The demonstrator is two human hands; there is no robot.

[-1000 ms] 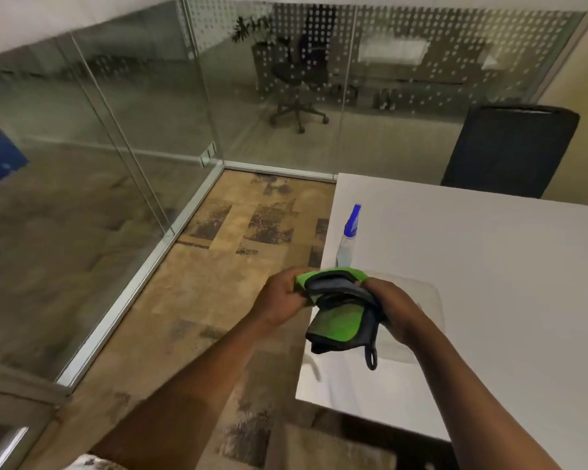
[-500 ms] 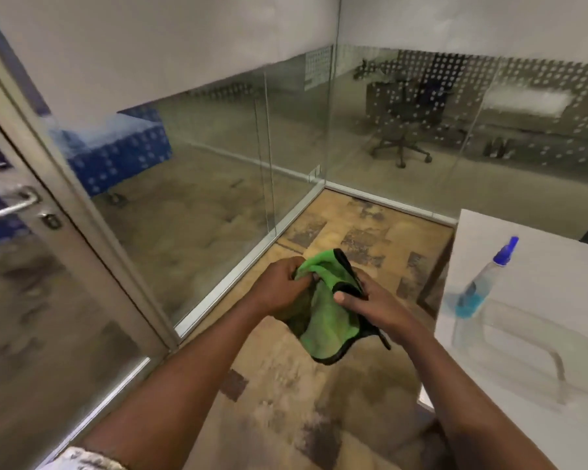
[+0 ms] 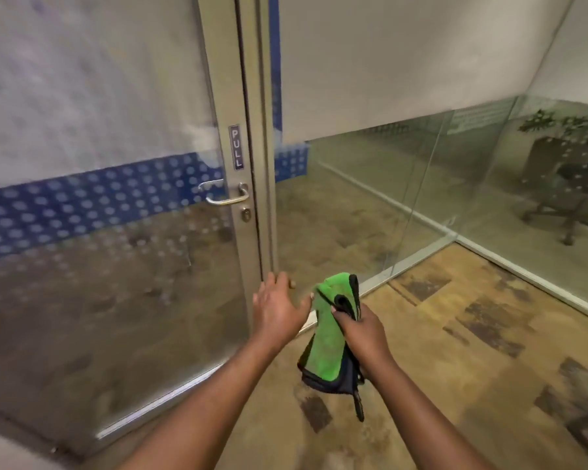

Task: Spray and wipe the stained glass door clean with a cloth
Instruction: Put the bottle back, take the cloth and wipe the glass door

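Note:
The glass door fills the left half of the view, with a frosted upper part, a blue dotted band and hazy smears on the lower pane. Its metal frame carries a PULL label and a lever handle. A green cloth with dark edging hangs bunched from my right hand, which grips it near the top. My left hand is beside the cloth, fingers spread, holding nothing, just in front of the door frame's lower part. The spray bottle is out of view.
Fixed glass partitions run from the door to the right, meeting at a corner with a metal floor rail. Beyond the glass stands an office chair. The floor is patchy brown carpet tile.
The view has swung left from the table and spray bottle to the door. My left hand has let go of the cloth and opened; the right hand still holds it.

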